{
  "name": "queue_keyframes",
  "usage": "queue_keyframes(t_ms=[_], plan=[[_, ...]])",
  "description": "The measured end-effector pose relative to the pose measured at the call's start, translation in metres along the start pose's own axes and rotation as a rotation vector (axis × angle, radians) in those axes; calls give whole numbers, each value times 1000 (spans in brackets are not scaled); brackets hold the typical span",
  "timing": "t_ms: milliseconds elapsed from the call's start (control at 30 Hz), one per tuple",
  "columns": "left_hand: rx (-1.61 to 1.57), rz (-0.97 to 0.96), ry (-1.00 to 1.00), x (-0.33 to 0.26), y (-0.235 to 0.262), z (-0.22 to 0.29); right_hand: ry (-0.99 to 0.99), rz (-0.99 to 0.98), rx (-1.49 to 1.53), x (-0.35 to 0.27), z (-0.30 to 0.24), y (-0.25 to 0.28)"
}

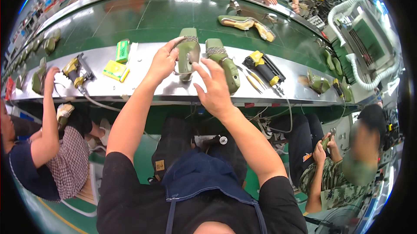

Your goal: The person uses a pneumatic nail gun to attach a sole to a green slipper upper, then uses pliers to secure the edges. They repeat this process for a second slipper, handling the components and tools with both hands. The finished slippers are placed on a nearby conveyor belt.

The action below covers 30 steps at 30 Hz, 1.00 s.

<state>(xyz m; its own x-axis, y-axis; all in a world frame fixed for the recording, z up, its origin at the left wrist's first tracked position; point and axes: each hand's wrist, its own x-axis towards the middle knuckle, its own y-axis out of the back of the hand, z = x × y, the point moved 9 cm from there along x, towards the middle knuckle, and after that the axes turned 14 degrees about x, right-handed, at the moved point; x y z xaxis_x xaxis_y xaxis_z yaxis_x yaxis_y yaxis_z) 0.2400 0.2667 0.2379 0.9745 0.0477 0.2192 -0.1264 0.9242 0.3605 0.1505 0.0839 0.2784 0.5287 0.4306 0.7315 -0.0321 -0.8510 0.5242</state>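
A green shoe last (pixel 188 56) stands at the near edge of the metal bench in front of me. Around it runs a dark, glittery shoe strap (pixel 191 38) that forms a loop. My left hand (pixel 163 64) pinches this strap on its left side. Just right of the same last is my right hand (pixel 213 88), fingers spread and curved, with nothing seen in it; whether a fingertip touches the last I cannot tell. A second green last (pixel 229 72) lies beside it, with a braided-looking strap (pixel 216 51) across it.
On the right lie pliers (pixel 255 81) and a yellow-black air stapler (pixel 265 69) with its hose. Small boxes (pixel 116 70) and another air stapler (pixel 76 72) are left. A green conveyor belt (pixel 173 17) carries shoe parts (pixel 247 24). Co-workers sit on both sides.
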Motion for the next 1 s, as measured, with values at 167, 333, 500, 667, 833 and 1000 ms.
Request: queue_keyframes(t_ms=[167, 333, 500, 667, 833, 1000], plan=[[-152, -53, 36, 3, 0, 17, -12, 17, -64, 9, 7, -7], [293, -86, -107, 19, -17, 1, -86, -16, -57, 0, 33, -21], [790, 22, -405, 23, -29, 9, -155, -77, -29, -12, 47, -36], [830, 44, -393, 20, -24, 4, -411, 132, 205, -8, 62, -26], [661, -75, -411, 29, -34, -10, -520, 270, 238, -4, 108, -60], [446, -161, -318, 32, -16, -45, -721, 133, 502, 3, 132, -86]])
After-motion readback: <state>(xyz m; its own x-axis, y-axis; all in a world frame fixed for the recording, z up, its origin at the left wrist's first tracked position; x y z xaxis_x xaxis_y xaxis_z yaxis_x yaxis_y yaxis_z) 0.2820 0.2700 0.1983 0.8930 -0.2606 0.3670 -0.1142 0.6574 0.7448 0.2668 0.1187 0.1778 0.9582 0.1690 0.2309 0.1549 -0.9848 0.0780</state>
